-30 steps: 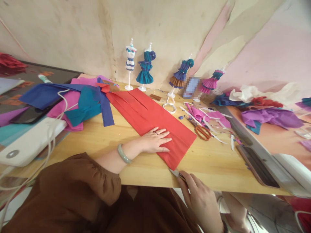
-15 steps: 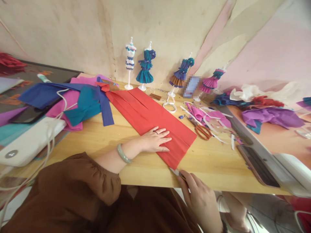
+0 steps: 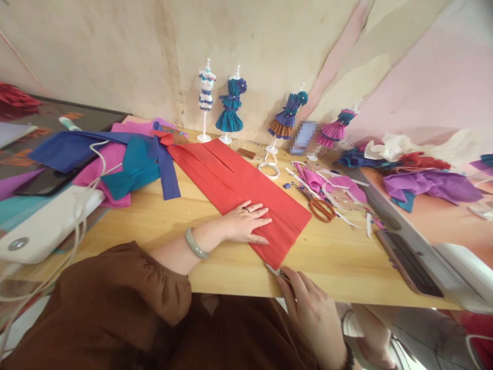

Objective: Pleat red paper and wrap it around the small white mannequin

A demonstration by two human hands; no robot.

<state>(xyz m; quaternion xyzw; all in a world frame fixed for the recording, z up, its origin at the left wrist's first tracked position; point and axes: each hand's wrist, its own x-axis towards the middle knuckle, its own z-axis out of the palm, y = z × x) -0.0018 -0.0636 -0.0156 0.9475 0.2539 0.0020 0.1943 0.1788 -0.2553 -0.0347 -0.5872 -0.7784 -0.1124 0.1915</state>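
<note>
Left hand (image 3: 242,224) flat (blade (image 3: 272,270) at paper (image 3: 239,180)).

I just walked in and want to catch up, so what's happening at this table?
A person in a brown sleeve presses the left hand flat on a long red sheet lying on the wooden table. The right hand grips a small metal cutter whose tip meets the sheet's near edge. Orange-handled scissors lie apart to the right, and little dressed mannequins stand along the wall.
</note>
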